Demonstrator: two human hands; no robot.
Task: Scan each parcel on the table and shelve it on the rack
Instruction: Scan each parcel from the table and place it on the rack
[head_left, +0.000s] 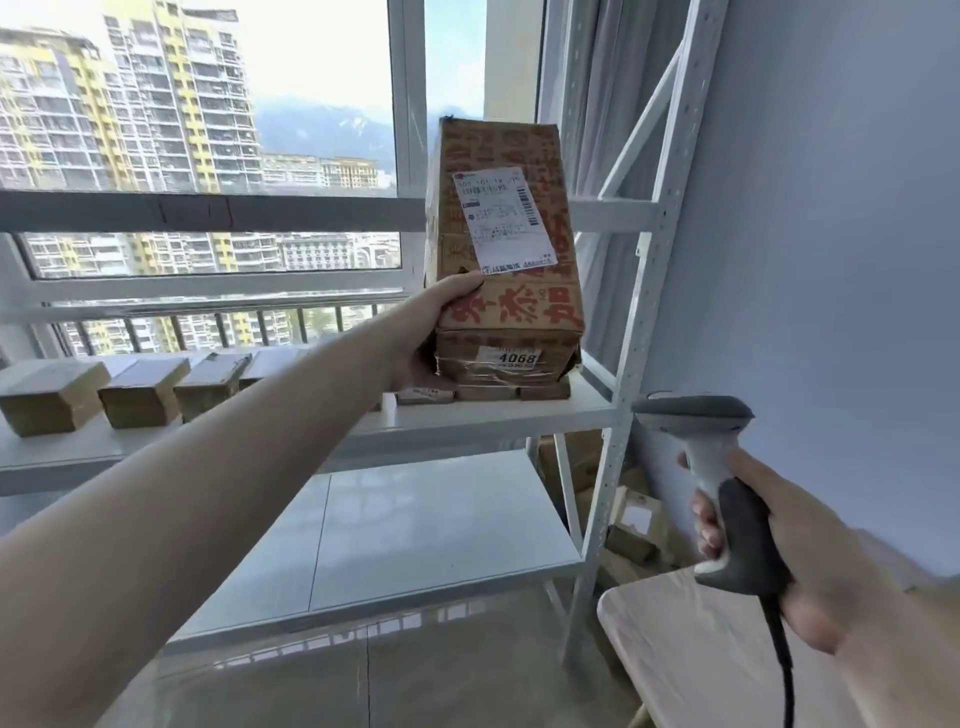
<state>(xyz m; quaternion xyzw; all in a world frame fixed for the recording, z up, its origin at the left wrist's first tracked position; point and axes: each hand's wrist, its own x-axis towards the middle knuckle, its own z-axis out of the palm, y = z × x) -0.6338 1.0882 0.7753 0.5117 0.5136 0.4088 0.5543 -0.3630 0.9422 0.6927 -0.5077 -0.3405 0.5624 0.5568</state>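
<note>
A tall brown cardboard parcel with red printing and a white shipping label stands upright on the white metal rack, on top of flatter parcels, one labelled 4068. My left hand grips the tall parcel's lower left edge, thumb on its front face. My right hand holds a grey barcode scanner by its dark handle at the lower right, its head pointing left and its cable hanging down.
Several brown parcels line the same shelf level at the left. A lower rack shelf lies below. More boxes sit behind the rack near the floor. A light wooden table corner is at the lower right. Windows fill the background.
</note>
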